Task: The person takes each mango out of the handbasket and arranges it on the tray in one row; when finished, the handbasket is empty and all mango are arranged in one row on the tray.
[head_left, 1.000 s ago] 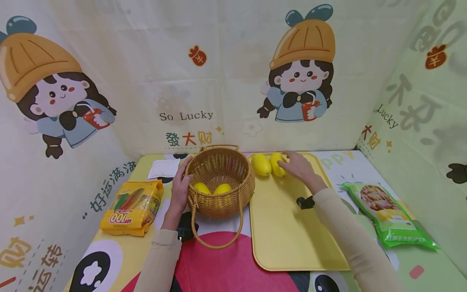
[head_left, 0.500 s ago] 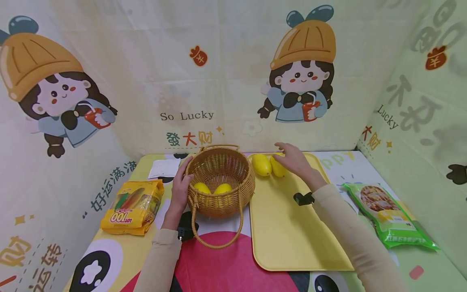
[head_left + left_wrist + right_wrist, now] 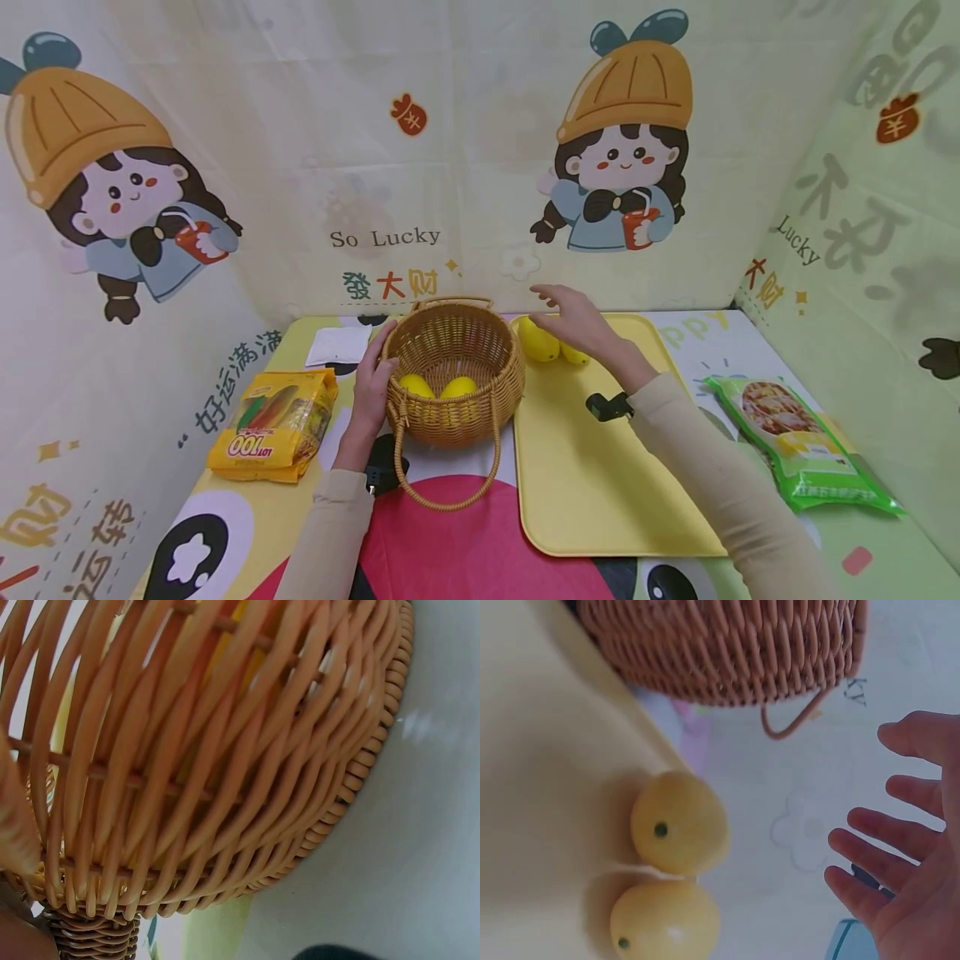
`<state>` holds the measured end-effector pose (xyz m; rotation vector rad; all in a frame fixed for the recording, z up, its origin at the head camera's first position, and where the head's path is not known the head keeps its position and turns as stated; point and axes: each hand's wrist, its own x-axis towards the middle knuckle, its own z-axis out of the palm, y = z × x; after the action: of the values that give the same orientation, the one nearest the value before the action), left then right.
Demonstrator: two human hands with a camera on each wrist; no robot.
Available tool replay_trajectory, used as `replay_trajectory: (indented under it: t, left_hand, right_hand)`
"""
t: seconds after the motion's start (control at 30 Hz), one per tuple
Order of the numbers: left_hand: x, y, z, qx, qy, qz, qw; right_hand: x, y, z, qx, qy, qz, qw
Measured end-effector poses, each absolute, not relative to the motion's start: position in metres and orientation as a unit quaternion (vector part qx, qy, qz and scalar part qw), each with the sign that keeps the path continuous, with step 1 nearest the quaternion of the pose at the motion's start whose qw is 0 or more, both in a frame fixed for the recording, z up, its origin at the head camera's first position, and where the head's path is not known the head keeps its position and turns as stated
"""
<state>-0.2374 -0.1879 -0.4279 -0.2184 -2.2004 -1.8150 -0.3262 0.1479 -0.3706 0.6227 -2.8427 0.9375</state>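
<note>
My left hand [image 3: 367, 396] holds the wicker basket [image 3: 453, 425] at its left rim, thumb over the edge. Two lemons, one [image 3: 416, 385] left and one [image 3: 458, 387] right, lie inside. The woven wall [image 3: 225, 772] fills most of the left wrist view. My right hand [image 3: 579, 323] hovers over the back of the yellow tray [image 3: 600, 475], fingers spread and holding nothing. Below it two more lemons sit side by side on the tray: a nearer-to-basket lemon [image 3: 679, 823] and a second lemon [image 3: 665, 922]. In the head view, the hand partly covers them.
A yellow snack bag [image 3: 273, 425] lies left of the basket, with a white packet [image 3: 337, 345] behind it. Right of the tray lies a green food bag [image 3: 798, 442]. The basket's handle [image 3: 447, 507] hangs down in front. A printed cloth wall [image 3: 480, 167] stands behind.
My right hand has lifted off the right-hand lemon on the tray and moved left, over both tray lemons. The left hand and basket stay in place.
</note>
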Motion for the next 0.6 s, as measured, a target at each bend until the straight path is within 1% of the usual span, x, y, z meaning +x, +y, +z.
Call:
replay_trajectory:
  t: [0.13,0.3,0.4,0.53,0.6]
  left_hand:
    - [-0.242,-0.190,-0.432,-0.070,-0.761,-0.631,0.136]
    - [-0.257,-0.196,-0.451,-0.075,-0.757,-0.633,0.146]
    - [-0.251,-0.194,-0.441,-0.078,-0.759,-0.631,0.144]
    - [-0.240,-0.191,-0.423,-0.072,-0.758,-0.636,0.128]
    - [-0.240,-0.191,-0.423,-0.073,-0.757,-0.637,0.127]
  right_hand:
    - [-0.319,0.134,-0.367,0.230,-0.919,0.316,0.045]
    - [-0.311,0.114,-0.360,0.269,-0.909,0.313,0.048]
    - [-0.306,0.104,-0.356,0.290,-0.905,0.306,0.055]
    - [-0.300,0.092,-0.353,0.316,-0.899,0.296,0.060]
    - [-0.296,0.086,-0.352,0.328,-0.896,0.295,0.055]
